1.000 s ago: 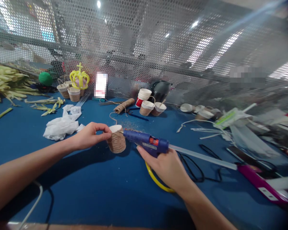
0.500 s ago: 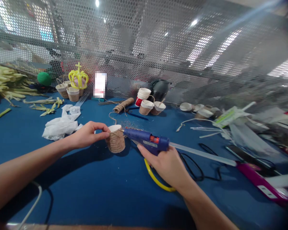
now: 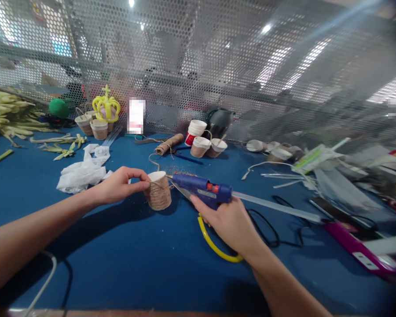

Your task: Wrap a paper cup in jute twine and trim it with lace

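Note:
A paper cup wrapped in twine (image 3: 158,194) is at the middle of the table, its white rim tilted up. My left hand (image 3: 127,182) pinches the cup's left edge near the rim between thumb and fingers. My right hand (image 3: 229,220) is wrapped round the grip of a blue glue gun (image 3: 191,181), with a long clear glue stick (image 3: 277,206) coming out of its back. The nozzle is at the cup's upper right side; whether it touches cannot be made out. Yellow-handled scissors (image 3: 214,246) show under my right hand, and whether it also holds them is hidden.
Crumpled white plastic (image 3: 81,174) lies left of the cup. Behind stand a twine roll (image 3: 170,144), small wrapped cups (image 3: 200,147) and a yellow crown (image 3: 106,108). A purple power strip (image 3: 353,246) and black cable (image 3: 267,233) lie at right. Perforated metal panel (image 3: 171,66) closes the back.
The glue gun's nozzle has drawn slightly up and right from the cup, and more scissor blade shows below it. My left hand still grips the cup. The whole view has shifted a little.

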The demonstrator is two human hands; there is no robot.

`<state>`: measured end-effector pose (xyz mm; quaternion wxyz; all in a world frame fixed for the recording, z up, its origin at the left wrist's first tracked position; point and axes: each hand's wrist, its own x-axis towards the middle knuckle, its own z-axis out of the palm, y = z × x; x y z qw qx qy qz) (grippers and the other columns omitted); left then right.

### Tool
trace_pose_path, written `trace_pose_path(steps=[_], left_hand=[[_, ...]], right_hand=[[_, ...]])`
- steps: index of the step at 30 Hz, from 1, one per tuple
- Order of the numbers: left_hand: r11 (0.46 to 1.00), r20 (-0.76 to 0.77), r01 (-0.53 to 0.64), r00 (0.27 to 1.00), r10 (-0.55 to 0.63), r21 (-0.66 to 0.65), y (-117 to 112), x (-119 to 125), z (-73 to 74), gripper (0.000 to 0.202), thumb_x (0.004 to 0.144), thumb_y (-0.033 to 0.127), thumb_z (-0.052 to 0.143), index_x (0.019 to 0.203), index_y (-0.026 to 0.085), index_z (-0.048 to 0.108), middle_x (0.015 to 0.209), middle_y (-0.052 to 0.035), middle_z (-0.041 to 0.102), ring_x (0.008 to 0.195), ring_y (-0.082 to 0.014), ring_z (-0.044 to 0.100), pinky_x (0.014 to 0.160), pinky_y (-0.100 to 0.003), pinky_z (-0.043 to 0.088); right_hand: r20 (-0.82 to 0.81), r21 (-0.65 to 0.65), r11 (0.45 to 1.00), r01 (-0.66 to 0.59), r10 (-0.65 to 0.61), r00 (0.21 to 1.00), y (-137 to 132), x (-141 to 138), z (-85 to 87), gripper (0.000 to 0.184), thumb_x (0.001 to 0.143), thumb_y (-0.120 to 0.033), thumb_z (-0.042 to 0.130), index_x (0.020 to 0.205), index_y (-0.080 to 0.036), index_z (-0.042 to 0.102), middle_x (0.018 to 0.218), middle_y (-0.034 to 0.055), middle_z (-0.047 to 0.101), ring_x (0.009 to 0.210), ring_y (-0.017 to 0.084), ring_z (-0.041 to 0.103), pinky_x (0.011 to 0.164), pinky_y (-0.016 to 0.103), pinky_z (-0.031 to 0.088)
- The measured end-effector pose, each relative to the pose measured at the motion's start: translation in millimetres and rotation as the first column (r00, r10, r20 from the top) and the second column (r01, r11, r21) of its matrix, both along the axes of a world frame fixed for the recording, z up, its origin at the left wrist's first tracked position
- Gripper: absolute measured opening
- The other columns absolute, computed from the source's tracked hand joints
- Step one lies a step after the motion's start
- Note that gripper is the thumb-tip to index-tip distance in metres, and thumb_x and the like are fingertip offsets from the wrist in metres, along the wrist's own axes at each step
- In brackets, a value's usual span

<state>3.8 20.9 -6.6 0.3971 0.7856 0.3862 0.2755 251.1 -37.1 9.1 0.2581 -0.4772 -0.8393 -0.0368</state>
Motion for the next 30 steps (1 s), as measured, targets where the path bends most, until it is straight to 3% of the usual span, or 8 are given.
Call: trace_pose_path(steps=[4,15,21,30], left_hand=[[1.000,-0.002,-0.004,1.000,0.004,0.005,0.2,-0.1,-0.1,0.021,0.078,0.033,0.049,0.076,0.015,0.060,0.080,-0.0038,0.065,0.076,-0.0149,0.056,0.073,-0.028,0.043],[1.000,0.005,0.005,1.000,-0.005,0.007,0.4,-0.6,-1.2,0.022,0.079,0.034,0.049,0.077,0.014,0.060,0.081,-0.0044,0.065,0.078,-0.0158,0.056,0.075,-0.028,0.043],[1.000,0.008,0.012,1.000,-0.012,0.018,0.7,-0.6,-1.4,0.022,0.079,0.033,0.049,0.077,0.015,0.061,0.081,-0.0039,0.065,0.077,-0.0154,0.056,0.074,-0.029,0.044],[1.000,0.011,0.013,1.000,-0.014,0.017,0.5,-0.3,-1.2,0.021,0.079,0.032,0.049,0.078,0.014,0.061,0.082,-0.0046,0.066,0.078,-0.0155,0.057,0.075,-0.029,0.044]], right_hand=[[0.054,0.024,0.999,-0.023,0.021,0.998,0.3,2.7,-2.0,0.037,0.084,-0.024,0.035,0.083,-0.013,0.070,0.048,0.0050,0.059,0.042,0.015,0.052,0.043,0.027,0.043],[-0.088,-0.081,0.997,0.017,-0.025,0.996,-4.6,-7.3,5.8,0.031,0.082,-0.026,0.043,0.071,-0.013,0.069,0.044,0.0029,0.058,0.039,0.014,0.052,0.039,0.024,0.044],[0.013,0.008,1.000,-0.027,0.027,1.000,-5.6,-7.8,4.2,0.031,0.082,-0.023,0.041,0.078,-0.015,0.070,0.057,0.0065,0.066,0.048,0.017,0.060,0.048,0.027,0.049],[0.012,0.016,0.999,-0.048,0.048,0.999,-7.6,-6.4,1.2,0.024,0.080,-0.024,0.047,0.081,-0.018,0.070,0.055,0.0048,0.065,0.052,0.018,0.061,0.052,0.028,0.049]])
